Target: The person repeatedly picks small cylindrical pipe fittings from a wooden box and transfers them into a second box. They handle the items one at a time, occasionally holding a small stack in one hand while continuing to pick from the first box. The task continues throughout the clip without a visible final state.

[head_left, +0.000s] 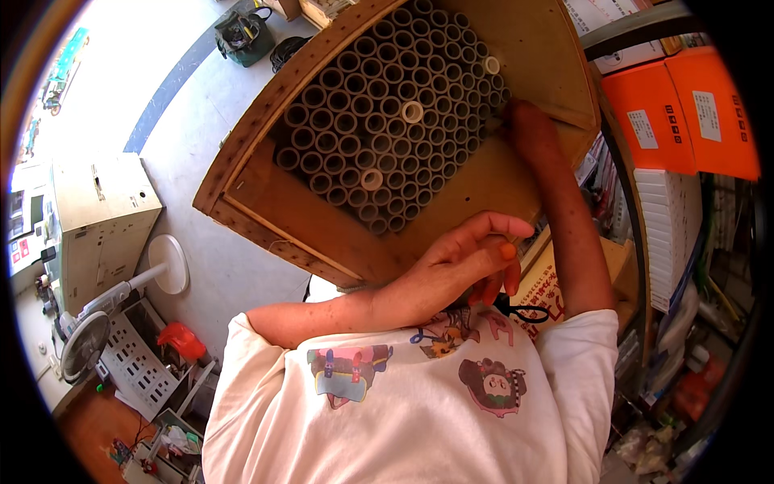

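A deep wooden box [266,234] is tilted in front of me, packed with rows of grey plastic tubes [355,84], open ends facing up. A few whiter tubes [412,112] stand out among them. My right hand [530,133] reaches inside along the right wall, its fingers curled at the edge of the tubes; what they grip is hidden in shadow. Over the near edge of the box hovers my left hand [480,254], index finger stretched out and the others loosely bent. Something small and orange [508,252] shows at its thumb tip. Beneath it is a black loop [530,312].
Orange boxes [677,113] and a stack of white cartons [667,234] stand on the right. At the left are a beige cabinet [109,218], a fan [85,347] and a red plastic thing [182,341]. A dark tool bag [244,37] sits on the floor beyond.
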